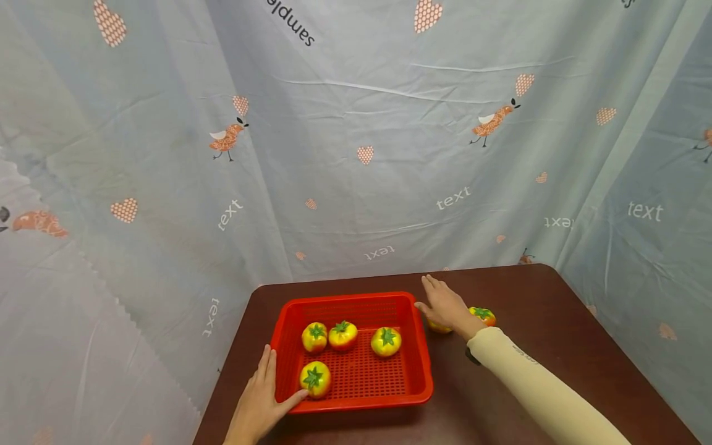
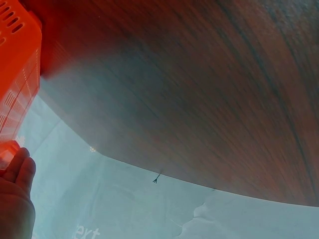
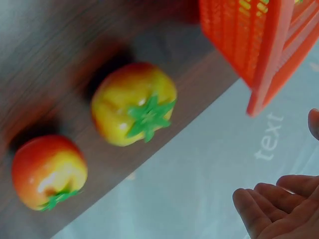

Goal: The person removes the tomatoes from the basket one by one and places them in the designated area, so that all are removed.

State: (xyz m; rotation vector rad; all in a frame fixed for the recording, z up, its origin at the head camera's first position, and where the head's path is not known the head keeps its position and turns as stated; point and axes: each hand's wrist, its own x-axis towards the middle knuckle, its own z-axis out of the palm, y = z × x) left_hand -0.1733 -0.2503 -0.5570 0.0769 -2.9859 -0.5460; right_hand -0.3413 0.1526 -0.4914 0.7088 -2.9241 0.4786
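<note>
A red plastic basket (image 1: 356, 405) holds several yellow-and-red toy tomatoes with green star-shaped tops, one of them (image 1: 315, 379) near the front left corner. My left hand (image 1: 257, 395) rests at that corner, its fingers straight along the outer wall and the thumb reaching over the rim. Beyond the right wall my right hand (image 1: 445, 306) is held with straight fingers and nothing in it. Partly hidden under this hand sits a toy tomato (image 1: 440, 327); a second toy tomato (image 1: 483, 315) lies behind the wrist. Both tomatoes show whole on the table in the right wrist view.
Everything stands on a dark brown wooden table (image 1: 534, 346) with rounded corners. A pale grey-blue printed curtain (image 1: 334, 204) hangs behind it and along both sides. The basket takes up the left half of the tabletop.
</note>
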